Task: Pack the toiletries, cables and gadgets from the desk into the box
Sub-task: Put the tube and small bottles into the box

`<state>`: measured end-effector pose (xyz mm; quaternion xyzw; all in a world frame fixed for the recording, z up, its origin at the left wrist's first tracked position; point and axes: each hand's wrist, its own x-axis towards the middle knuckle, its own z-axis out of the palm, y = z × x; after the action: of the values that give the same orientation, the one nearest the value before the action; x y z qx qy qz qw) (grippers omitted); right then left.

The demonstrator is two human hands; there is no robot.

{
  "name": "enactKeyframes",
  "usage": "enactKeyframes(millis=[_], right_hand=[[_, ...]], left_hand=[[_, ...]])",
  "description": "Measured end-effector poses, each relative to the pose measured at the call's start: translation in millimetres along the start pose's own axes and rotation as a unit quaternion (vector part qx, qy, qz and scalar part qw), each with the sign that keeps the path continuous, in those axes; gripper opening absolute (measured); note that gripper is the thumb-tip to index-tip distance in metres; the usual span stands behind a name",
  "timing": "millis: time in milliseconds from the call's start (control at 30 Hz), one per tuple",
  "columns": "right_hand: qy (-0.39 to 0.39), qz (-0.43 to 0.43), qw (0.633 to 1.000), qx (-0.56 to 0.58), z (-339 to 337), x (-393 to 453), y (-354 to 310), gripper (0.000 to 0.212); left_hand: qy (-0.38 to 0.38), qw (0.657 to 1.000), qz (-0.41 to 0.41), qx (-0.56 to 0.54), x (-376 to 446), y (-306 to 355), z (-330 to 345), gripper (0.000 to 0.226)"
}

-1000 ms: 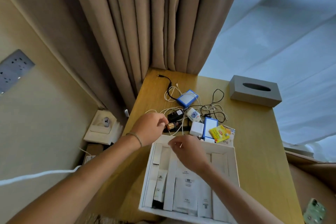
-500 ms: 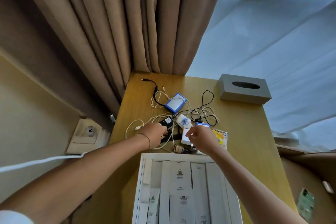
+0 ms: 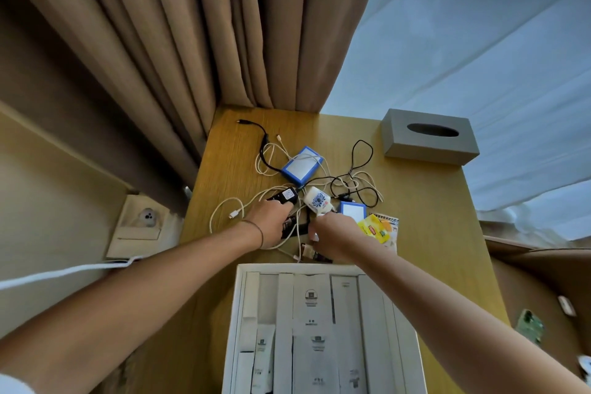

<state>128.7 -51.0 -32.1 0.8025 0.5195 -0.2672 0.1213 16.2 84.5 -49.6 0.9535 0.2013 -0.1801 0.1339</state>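
Head view: black oblong adapter [image 3: 285, 195] gripped by left hand [image 3: 271, 223], long axis pointing away along the counter [image 3: 431, 201]; right hand [image 3: 332, 235] curled, contents indiscernible.

Tangled cables [image 3: 300, 189] crowd mid-desk [image 3: 428, 201]; its right side open

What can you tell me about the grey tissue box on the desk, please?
The tissue box is a plain grey, matte rectangular cover with an oval slot in its top; no tissue shows in the slot. It lies flat at the far right corner of the wooden desk, near the pale curtain, apart from the cables and both hands.
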Motion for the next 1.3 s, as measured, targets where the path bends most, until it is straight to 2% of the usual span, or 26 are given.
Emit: enactKeyframes(millis=[100, 200, 400, 500, 700, 800, 1000, 1100, 1167, 1200, 1233, 1300], right_hand=[[-0.013, -0.015, 0.999, -0.039, -3.3, 6.6, -3.8, 0.028], [-0.025, -0.042, 0.996, -0.076, -2.9, 13.9, -7.3, 0.031], [-0.015, -0.088, 0.988, -0.128, 1.8, 29.5, -13.8, 0.044], [-0.020, -0.093, 0.985, -0.141, 4.9, 35.2, -14.7, 0.047], [-0.011, -0.110, 0.986, -0.124, 15.4, 38.7, -17.2, 0.032], [0.008, -0.101, 0.991, -0.090, 14.4, 33.4, -11.3, 0.027], [0.045, -0.054, 0.997, -0.035, -6.6, 3.4, 8.3, 0.035], [0.073, -0.013, 0.996, 0.059, -24.9, -22.1, 18.9, 0.035], [0.107, 0.015, 0.975, 0.196, -35.3, -45.1, 22.6, 0.035], [0.128, 0.028, 0.950, 0.284, -39.1, -57.5, 22.2, 0.036], [0.143, 0.042, 0.912, 0.382, -41.8, -69.0, 20.8, 0.035], [0.136, 0.063, 0.811, 0.565, -42.7, -90.8, 17.4, 0.032]], left_hand=[[0.013, 0.990, -0.041, -0.133, -10.0, -5.1, -9.9, 0.044], [0.027, 0.960, -0.081, -0.266, -31.1, -9.0, -26.3, 0.056], [0.047, 0.853, -0.118, -0.507, -83.1, -10.4, -51.8, 0.041], [0.082, 0.824, -0.137, -0.543, -103.1, -4.9, -56.9, 0.025], [0.141, 0.796, -0.145, -0.571, -134.2, 3.4, -59.2, 0.018], [0.154, 0.783, -0.148, -0.584, -151.3, 5.8, -53.9, 0.019], [0.153, 0.768, -0.164, -0.600, -173.5, 9.8, -40.4, 0.031], [0.148, 0.763, -0.167, -0.607, -178.9, 12.6, -35.0, 0.035], [0.147, 0.757, -0.164, -0.616, -181.1, 15.4, -31.1, 0.032], [0.146, 0.752, -0.163, -0.622, -182.0, 17.1, -29.1, 0.031], [0.146, 0.748, -0.162, -0.627, -182.4, 18.9, -27.5, 0.029], [0.145, 0.740, -0.161, -0.636, -182.5, 22.1, -25.1, 0.024]])
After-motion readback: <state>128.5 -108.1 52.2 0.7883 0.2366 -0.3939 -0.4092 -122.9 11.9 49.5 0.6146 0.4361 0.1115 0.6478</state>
